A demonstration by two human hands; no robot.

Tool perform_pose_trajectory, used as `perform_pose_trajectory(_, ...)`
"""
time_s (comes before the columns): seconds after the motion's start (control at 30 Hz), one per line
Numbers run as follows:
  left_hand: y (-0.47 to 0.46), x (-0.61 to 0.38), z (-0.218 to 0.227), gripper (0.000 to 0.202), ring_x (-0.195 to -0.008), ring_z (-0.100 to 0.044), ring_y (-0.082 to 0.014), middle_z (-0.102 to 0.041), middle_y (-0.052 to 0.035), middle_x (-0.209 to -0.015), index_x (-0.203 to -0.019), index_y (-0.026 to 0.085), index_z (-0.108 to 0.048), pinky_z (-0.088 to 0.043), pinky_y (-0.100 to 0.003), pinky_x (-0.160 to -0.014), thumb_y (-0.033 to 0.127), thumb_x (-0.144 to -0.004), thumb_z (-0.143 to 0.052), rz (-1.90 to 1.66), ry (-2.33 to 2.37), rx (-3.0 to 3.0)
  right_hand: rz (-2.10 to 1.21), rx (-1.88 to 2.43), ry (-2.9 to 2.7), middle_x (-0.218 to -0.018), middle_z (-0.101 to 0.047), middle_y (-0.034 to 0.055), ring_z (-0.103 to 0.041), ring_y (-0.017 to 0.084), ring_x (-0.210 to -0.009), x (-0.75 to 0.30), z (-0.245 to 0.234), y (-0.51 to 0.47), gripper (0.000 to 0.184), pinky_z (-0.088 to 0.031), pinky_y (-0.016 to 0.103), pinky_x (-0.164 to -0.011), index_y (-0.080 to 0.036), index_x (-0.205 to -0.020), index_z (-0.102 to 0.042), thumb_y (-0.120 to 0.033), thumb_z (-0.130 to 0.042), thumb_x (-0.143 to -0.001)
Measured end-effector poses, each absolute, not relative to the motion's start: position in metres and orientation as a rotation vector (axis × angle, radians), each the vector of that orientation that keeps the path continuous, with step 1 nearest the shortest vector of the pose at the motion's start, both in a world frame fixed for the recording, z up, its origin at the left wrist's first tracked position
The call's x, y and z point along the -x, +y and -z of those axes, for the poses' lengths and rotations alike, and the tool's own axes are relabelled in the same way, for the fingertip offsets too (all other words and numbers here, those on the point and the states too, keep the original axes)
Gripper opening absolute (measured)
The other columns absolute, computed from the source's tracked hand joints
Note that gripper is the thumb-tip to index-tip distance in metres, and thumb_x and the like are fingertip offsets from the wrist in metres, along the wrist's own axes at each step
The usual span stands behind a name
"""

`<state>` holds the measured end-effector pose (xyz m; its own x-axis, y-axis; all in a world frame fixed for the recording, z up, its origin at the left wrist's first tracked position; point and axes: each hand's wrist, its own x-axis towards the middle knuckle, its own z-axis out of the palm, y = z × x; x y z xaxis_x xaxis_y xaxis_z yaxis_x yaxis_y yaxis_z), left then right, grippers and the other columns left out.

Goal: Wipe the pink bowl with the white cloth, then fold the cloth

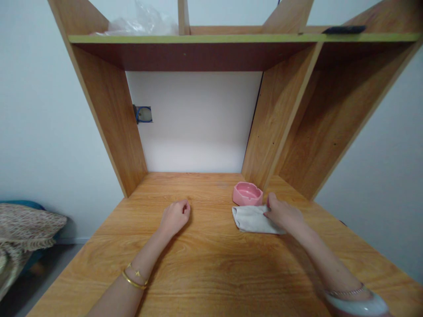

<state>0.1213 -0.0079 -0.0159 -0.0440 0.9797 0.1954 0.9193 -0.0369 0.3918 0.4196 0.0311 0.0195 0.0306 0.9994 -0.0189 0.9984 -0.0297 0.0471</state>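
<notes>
My left hand (176, 216) rests on the desk left of the middle, its fingers curled in, with nothing seen in them. On the right, my right hand (284, 214) is at the right end of a folded, pale grey cloth (250, 220). The thumb lies on the cloth and the other fingers bend around its far right side, partly hidden by the hand. Just behind the cloth sits a pink, angular ashtray (247, 194), close to the cloth's far edge.
A wooden desk (198, 268) carries a hutch with upright panels and a shelf (211, 38). Clear plastic wrap (142, 22) and a dark flat object (344, 29) lie on that shelf. An uncovered wall box (144, 114) shows at the back left. A fringed woven blanket (29, 224) hangs at far left.
</notes>
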Motion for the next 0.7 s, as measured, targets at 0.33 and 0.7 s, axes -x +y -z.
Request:
perform_pose_trajectory(0.33,-0.004,-0.119,0.030,0.030,-0.098,-0.052,-0.0169,-0.061,-0.0070,-0.101,-0.094,0.016,-0.059,-0.037,-0.028,-0.089,0.008,-0.071,-0.040,-0.832,1.769,-2.257,0.003,-1.725,2.833,-0.114,-0.051,0.0183,-0.044,0.026,-0.110,-0.340,-0.022,0.004,0.033,-0.032,0.036,-0.091,-0.008,-0.108,-0.050,-0.019,-0.042,-0.079)
perform_pose_trajectory(0.7,-0.007,-0.121,0.044,0.052,-0.130,-0.016,-0.0173,-0.022,-0.0062,-0.141,-0.134,0.017,-0.023,-0.010,-0.040,-0.105,0.038,-0.087,-0.025,-0.310,1.698,-2.382,0.366,-1.302,2.975,-0.140,-0.018,0.0185,-0.012,0.026,-0.130,-0.301,0.041,0.005,0.067,-0.012,0.044,-0.104,-0.001,-0.134,-0.023,-0.048,-0.020,-0.086)
